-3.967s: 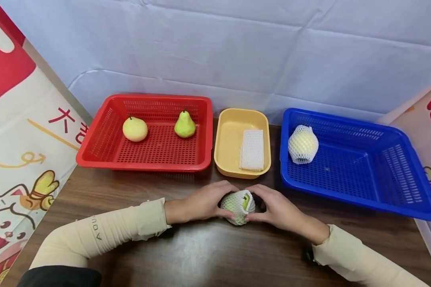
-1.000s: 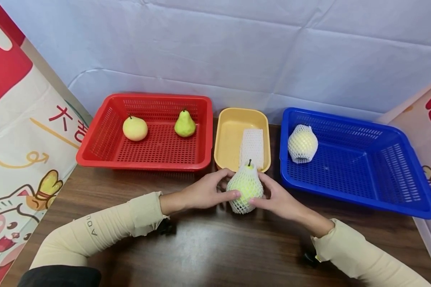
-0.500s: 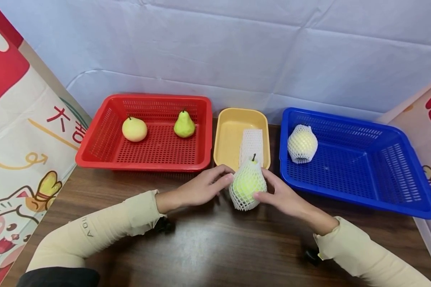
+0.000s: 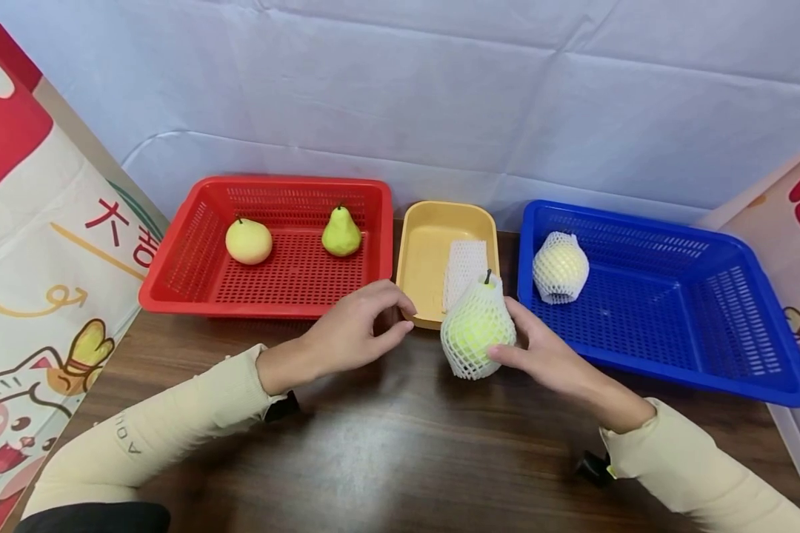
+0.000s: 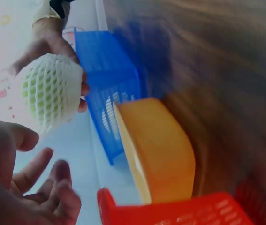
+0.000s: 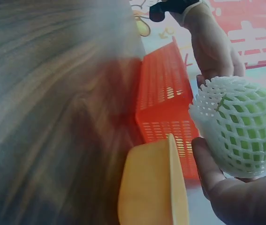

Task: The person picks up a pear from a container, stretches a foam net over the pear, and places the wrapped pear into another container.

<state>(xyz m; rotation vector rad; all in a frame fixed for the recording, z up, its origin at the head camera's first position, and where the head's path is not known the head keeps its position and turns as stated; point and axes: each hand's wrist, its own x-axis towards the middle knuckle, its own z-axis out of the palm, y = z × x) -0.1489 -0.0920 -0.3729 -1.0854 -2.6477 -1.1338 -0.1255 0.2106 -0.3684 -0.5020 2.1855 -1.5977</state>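
A green pear (image 4: 478, 332) in a white foam net sleeve is held upright above the table by my right hand (image 4: 550, 355), its dark stem poking out on top. In the right wrist view the thumb and fingers curl round the netted pear (image 6: 245, 126). My left hand (image 4: 353, 329) is apart from the pear, its fingers loosely bent with nothing between them. It hovers near the front of the yellow tray (image 4: 420, 259). Flat white foam net sleeves (image 4: 465, 270) lie in that tray, partly hidden by the held pear.
The red basket (image 4: 293, 307) at the left holds a round yellow pear (image 4: 249, 242) and a green pear (image 4: 341, 232). At the right, the blue basket (image 4: 667, 318) contains one netted pale fruit (image 4: 561, 268). All three containers stand along the table's (image 4: 373, 444) back edge.
Both hands were round the netted pear near the table; it has been turned upright and raised. The left hand has let go and moved left, while the right hand carries the pear rightward.
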